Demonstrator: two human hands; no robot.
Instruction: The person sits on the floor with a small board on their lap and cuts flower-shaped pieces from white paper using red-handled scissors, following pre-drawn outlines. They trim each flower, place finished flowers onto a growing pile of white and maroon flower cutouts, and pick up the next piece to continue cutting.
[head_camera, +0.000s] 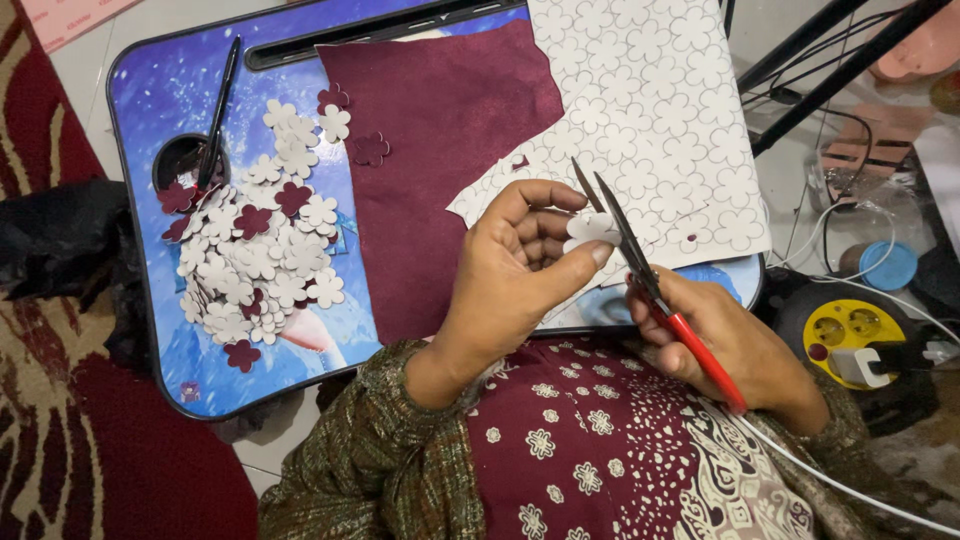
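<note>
Left hand (520, 265) raised above the lap tray (150, 90), thumb and fingers pinched together on a small white flower-shaped cutout (590, 228). Right hand (735, 345) closed around the red handles of the scissors (640, 265), dark blades parted in a narrow V with the cutout's edge just at them. Behind the hands, on the tray: a white sheet (650, 110) patterned all over with outlined flower shapes, ragged along its lower edge, overlapping a matte maroon fabric piece (440, 130) with a soft, felt-like surface. Further left on the glossy blue printed tray top: a loose pile of flower cutouts (255, 260), mostly white, a few maroon, flat and thin, some overlapping; one maroon flower apart near the tray's front edge. Black pen (218, 110) slanting into a round recess at the tray's left end. At far right, on the floor: a round yellow-and-black power socket reel (848, 325) with a white plug, white cables, a blue-lidded round container (885, 265). At the top left corner: a pale pink flat package (70, 15), print too small to tell. Patterned maroon clothing and a green-brown woven sleeve (380, 450) in the foreground.
</note>
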